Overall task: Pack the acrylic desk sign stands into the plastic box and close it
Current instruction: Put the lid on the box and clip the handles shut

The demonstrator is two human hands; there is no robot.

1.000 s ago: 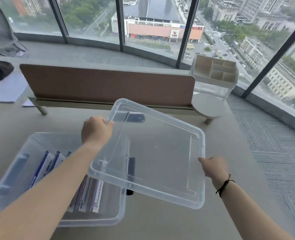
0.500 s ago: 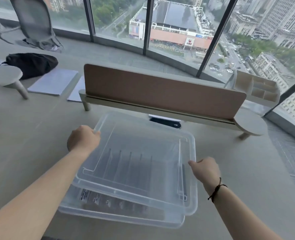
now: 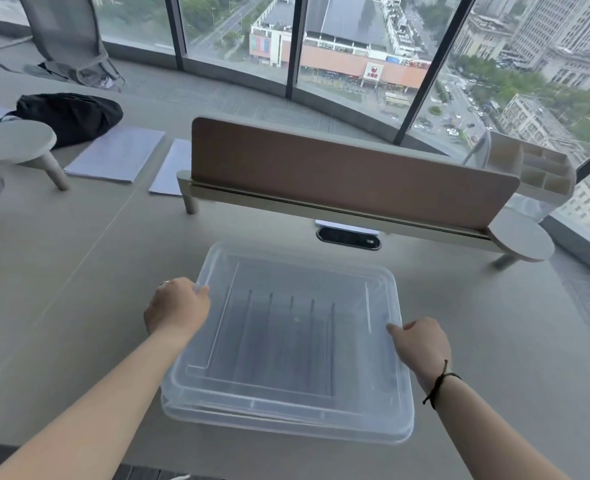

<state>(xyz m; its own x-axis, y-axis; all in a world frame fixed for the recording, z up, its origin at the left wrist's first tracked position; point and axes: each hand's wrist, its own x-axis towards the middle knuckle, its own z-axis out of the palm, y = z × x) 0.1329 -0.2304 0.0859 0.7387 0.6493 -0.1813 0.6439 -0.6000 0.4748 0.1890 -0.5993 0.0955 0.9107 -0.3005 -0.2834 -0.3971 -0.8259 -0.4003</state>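
Observation:
The clear plastic lid lies flat over the clear plastic box on the desk in front of me. Through the lid the acrylic sign stands show as several upright dark edges in a row. My left hand grips the lid's left rim near the far corner. My right hand holds the lid's right rim, thumb on top. The box walls are mostly hidden under the lid.
A brown divider panel on a shelf crosses the desk just beyond the box, with a dark cable port below it. A white compartment organizer stands far right. Papers, a black bag and a round stool-like stand lie far left.
The lid has come down from a tilted position over the right side to lie level on the box. Both hands stayed on its rims. The view shifted left.

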